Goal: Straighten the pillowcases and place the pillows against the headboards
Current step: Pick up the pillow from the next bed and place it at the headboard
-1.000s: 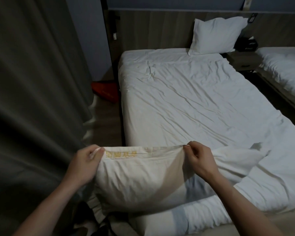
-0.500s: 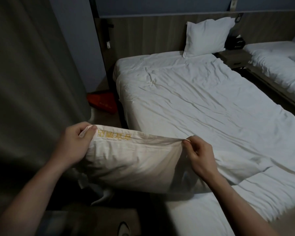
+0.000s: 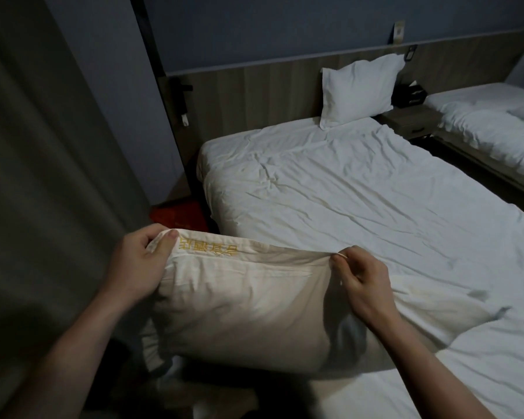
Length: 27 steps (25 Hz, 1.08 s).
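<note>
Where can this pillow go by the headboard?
The bare stretch of bed along the headboard, left of the standing pillow, is free. The right corner is taken by that pillow. Both the left hand and right hand pinch the held pillow.

the bed (image 3: 360, 207) wore a rumpled white sheet (image 3: 330, 182). one pillow (image 3: 359, 90) stood at its head, leaning on the headboard (image 3: 254, 92).

Cream embroidered pillow (image 3: 248, 309) at bed foot; white pillow (image 3: 359, 90) against headboard (image 3: 254, 92)

Pillow (image 3: 245, 300) matt creased cloth; headboard (image 3: 254, 95) matt wood grain; curtain (image 3: 43, 176) cloth.
</note>
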Each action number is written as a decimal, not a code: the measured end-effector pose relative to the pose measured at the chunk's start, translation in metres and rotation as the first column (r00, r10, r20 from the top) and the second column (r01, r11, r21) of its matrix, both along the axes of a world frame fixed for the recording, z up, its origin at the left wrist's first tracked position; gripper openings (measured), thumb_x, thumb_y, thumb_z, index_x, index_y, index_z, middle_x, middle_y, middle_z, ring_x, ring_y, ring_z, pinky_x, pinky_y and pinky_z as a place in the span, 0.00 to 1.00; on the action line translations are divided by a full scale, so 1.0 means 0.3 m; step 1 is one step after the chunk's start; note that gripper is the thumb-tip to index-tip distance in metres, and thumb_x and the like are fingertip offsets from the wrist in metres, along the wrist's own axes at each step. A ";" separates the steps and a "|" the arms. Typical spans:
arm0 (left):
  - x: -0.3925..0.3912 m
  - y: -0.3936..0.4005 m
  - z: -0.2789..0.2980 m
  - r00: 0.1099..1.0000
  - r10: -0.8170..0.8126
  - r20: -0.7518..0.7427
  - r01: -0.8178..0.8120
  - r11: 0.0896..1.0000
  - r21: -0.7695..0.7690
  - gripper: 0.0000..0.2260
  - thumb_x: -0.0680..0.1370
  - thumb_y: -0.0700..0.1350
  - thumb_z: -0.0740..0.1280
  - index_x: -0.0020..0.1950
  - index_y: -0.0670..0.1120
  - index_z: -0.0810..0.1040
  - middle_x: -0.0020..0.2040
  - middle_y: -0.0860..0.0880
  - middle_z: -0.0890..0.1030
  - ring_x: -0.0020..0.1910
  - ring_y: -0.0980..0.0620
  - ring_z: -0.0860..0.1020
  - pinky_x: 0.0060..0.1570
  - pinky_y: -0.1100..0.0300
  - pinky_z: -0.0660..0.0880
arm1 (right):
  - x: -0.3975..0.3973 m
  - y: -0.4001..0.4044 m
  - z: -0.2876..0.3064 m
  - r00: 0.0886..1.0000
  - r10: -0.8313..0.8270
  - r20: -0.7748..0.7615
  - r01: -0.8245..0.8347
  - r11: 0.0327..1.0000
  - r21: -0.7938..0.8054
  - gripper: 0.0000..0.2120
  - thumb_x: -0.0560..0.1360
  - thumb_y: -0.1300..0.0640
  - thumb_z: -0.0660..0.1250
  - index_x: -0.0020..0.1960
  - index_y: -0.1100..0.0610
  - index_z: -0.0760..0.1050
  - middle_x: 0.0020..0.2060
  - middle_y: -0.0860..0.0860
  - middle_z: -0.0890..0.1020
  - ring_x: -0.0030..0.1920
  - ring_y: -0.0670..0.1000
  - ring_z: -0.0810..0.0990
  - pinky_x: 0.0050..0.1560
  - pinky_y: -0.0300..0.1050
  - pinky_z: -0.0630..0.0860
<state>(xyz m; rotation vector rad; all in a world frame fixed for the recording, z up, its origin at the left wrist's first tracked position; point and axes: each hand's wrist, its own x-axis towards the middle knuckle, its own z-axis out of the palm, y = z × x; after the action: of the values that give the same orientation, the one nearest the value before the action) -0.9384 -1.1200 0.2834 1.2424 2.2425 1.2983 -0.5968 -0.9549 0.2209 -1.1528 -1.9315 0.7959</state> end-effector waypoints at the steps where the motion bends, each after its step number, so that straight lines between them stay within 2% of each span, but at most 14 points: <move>1: -0.025 0.049 -0.004 1.000 0.017 -0.001 -0.017 1.000 -0.016 0.15 0.78 0.56 0.65 0.44 0.45 0.82 0.38 0.48 0.85 0.45 0.44 0.84 0.46 0.48 0.79 | -0.026 0.055 -0.001 1.000 0.001 0.001 -0.001 1.000 -0.003 0.16 0.79 0.60 0.70 0.34 0.59 0.73 0.30 0.52 0.74 0.34 0.51 0.74 0.37 0.47 0.69; 3: -0.069 0.141 -0.017 0.999 0.036 -0.006 -0.036 0.998 -0.054 0.12 0.80 0.52 0.67 0.45 0.46 0.82 0.38 0.49 0.85 0.44 0.47 0.84 0.46 0.47 0.79 | -0.081 0.165 -0.005 1.000 0.010 0.002 -0.010 1.000 -0.024 0.15 0.79 0.60 0.70 0.34 0.59 0.73 0.30 0.52 0.75 0.34 0.50 0.74 0.37 0.46 0.70; 6: -0.149 0.253 -0.031 0.997 0.072 0.004 -0.072 0.994 -0.088 0.09 0.81 0.48 0.68 0.44 0.46 0.83 0.38 0.50 0.85 0.42 0.50 0.84 0.46 0.46 0.81 | -0.173 0.315 -0.005 0.999 0.037 -0.002 -0.037 0.997 -0.063 0.15 0.79 0.59 0.69 0.35 0.59 0.73 0.31 0.53 0.76 0.35 0.51 0.76 0.38 0.51 0.72; 10: -0.265 0.372 -0.014 0.992 0.122 -0.017 -0.123 0.987 -0.101 0.12 0.82 0.45 0.68 0.39 0.43 0.81 0.35 0.46 0.83 0.38 0.51 0.81 0.40 0.56 0.75 | -0.328 0.492 0.009 0.997 0.081 -0.007 -0.081 0.991 -0.109 0.14 0.80 0.59 0.69 0.35 0.56 0.74 0.32 0.52 0.77 0.35 0.50 0.76 0.38 0.49 0.72; 12: -0.340 0.431 -0.014 0.991 0.121 -0.049 -0.126 0.985 -0.117 0.12 0.82 0.45 0.68 0.40 0.42 0.80 0.35 0.46 0.82 0.39 0.51 0.81 0.38 0.59 0.73 | -0.412 0.567 0.013 0.996 0.092 0.000 -0.091 0.989 -0.116 0.14 0.80 0.58 0.69 0.36 0.54 0.76 0.34 0.52 0.78 0.37 0.51 0.78 0.38 0.47 0.73; 16: -0.553 0.572 -0.019 0.995 0.099 0.012 -0.098 0.989 -0.108 0.09 0.81 0.46 0.69 0.43 0.47 0.83 0.38 0.53 0.86 0.40 0.58 0.83 0.38 0.59 0.78 | -0.604 0.701 0.008 0.997 0.067 0.036 -0.063 0.994 -0.086 0.13 0.80 0.57 0.69 0.36 0.53 0.77 0.34 0.50 0.79 0.38 0.50 0.78 0.39 0.47 0.73; 19: -0.711 0.682 0.001 0.999 0.050 -0.006 -0.050 0.995 -0.082 0.09 0.81 0.44 0.70 0.41 0.48 0.84 0.40 0.59 0.86 0.41 0.65 0.83 0.35 0.72 0.75 | -0.749 0.770 0.014 0.998 0.017 0.066 -0.015 0.999 -0.045 0.13 0.80 0.56 0.68 0.37 0.54 0.77 0.35 0.50 0.79 0.38 0.50 0.79 0.41 0.51 0.75; 20: -0.773 0.722 0.001 0.999 0.034 0.006 -0.033 0.996 -0.078 0.09 0.81 0.45 0.70 0.41 0.49 0.84 0.40 0.59 0.86 0.42 0.65 0.83 0.36 0.71 0.75 | -0.798 0.794 0.014 0.997 -0.002 0.071 0.004 0.999 -0.038 0.14 0.80 0.56 0.68 0.36 0.54 0.76 0.35 0.50 0.79 0.38 0.50 0.79 0.41 0.52 0.76; 23: -0.924 0.852 0.015 1.000 0.001 -0.012 -0.002 0.997 -0.073 0.09 0.80 0.49 0.69 0.42 0.50 0.85 0.39 0.58 0.86 0.41 0.63 0.83 0.40 0.58 0.78 | -0.920 0.847 0.027 0.996 -0.054 0.066 0.056 0.998 -0.018 0.14 0.80 0.56 0.69 0.36 0.53 0.76 0.34 0.49 0.80 0.39 0.49 0.79 0.42 0.50 0.75; 27: -1.056 1.042 0.043 0.997 -0.070 -0.045 0.066 0.995 -0.080 0.10 0.81 0.47 0.69 0.42 0.48 0.85 0.38 0.56 0.86 0.40 0.62 0.83 0.41 0.56 0.78 | -1.034 0.961 0.024 0.990 -0.132 0.046 0.135 0.989 -0.055 0.14 0.81 0.56 0.69 0.36 0.53 0.78 0.35 0.49 0.81 0.39 0.48 0.80 0.43 0.52 0.76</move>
<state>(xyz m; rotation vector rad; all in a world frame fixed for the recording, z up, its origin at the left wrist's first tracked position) -1.2552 -0.8075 0.2963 1.3232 2.2399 1.1562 -0.9070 -0.6666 0.2280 -1.3292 -1.8539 0.7649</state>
